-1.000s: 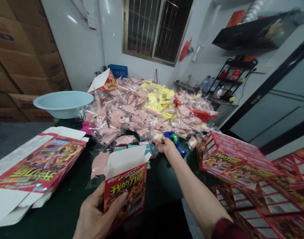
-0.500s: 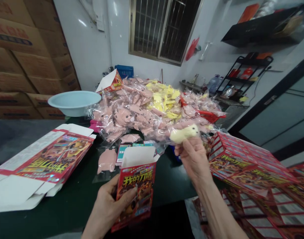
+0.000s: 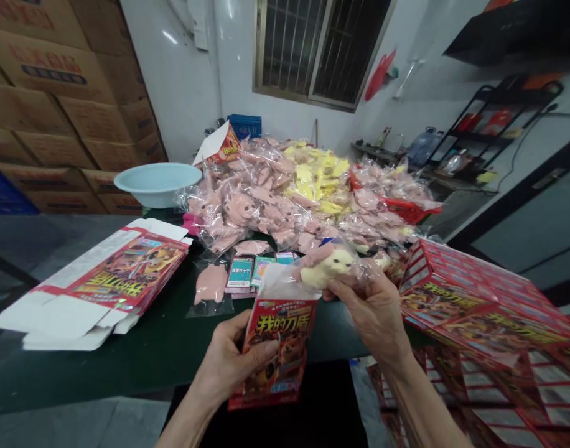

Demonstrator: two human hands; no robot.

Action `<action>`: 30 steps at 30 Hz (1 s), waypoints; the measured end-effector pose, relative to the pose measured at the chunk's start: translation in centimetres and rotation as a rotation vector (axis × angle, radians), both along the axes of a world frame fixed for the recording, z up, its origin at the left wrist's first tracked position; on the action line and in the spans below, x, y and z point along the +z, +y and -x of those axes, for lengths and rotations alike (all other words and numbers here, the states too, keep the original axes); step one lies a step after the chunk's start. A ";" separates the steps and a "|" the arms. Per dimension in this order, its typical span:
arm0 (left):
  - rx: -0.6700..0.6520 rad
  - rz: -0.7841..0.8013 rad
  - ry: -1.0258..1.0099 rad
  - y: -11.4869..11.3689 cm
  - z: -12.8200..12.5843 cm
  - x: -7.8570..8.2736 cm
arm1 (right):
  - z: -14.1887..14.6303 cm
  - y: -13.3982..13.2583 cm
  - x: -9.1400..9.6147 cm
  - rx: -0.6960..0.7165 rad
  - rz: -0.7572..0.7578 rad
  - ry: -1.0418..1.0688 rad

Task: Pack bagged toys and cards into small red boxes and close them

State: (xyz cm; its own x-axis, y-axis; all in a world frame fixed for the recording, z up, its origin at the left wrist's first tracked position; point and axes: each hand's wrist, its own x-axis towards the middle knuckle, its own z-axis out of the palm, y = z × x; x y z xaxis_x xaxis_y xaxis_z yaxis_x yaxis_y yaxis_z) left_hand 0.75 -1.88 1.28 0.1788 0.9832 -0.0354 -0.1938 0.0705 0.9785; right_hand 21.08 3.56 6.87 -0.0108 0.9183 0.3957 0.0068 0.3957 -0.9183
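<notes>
1. Head view: with the left hand [image 3: 231, 354], gripping a red printed box [image 3: 287, 339] by its lower half, with thumb across the front panel and fingers wrapped behind (tips hidden).
2. With the right hand [image 3: 378, 311], pinching a cream toy [image 3: 334, 264] in clear plastic between thumb and bent fingers, nearly closed around it (exact gap obscured by the shiny bag).
3. Held just above and to the right of the box's mouth, with the bag's loose end overlapping the raised white flap [image 3: 275, 286] from this angle (cannot tell whether touching).
4. Just beyond the box: bright cards [image 3: 241, 272] on the dark green table [image 3: 186, 339], and beside them a bagged pink toy [image 3: 211, 283].
5. Farther back, across the far side: a broad heap of bagged pink toys [image 3: 241, 208], with yellow toys [image 3: 317, 180] amid it.
6. On the left: flat cartons [image 3: 135, 267], with white flaps spread; behind, a blue basin [image 3: 158, 198].
7. Open room: bare tabletop between cartons and left hand; only a narrow strip between right hand and stacked boxes [image 3: 476, 311]; near table edge behind the box's lower end.
</notes>
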 end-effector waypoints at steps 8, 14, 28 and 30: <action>0.086 -0.395 0.426 0.7 0.4 1.1 | 0.0 -1.5 2.2 0.030 -0.014 -0.386; 0.139 -0.438 0.515 1.0 0.0 0.8 | 0.0 -2.4 1.8 -0.329 -0.563 -0.602; 0.074 -0.316 0.476 0.0 0.2 0.5 | 0.1 -2.9 2.8 0.301 -0.702 -0.906; 0.095 -0.284 0.469 -0.3 0.3 0.2 | 0.6 -3.5 3.5 0.386 -0.615 -0.963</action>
State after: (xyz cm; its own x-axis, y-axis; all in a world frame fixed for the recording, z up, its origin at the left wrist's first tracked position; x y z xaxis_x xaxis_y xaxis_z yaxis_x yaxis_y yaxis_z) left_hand 0.48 -2.16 1.48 0.1181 0.9767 0.1790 0.2742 -0.2053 0.9395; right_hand 20.49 0.11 10.39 -0.7744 0.4504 0.4443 0.3701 0.8921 -0.2593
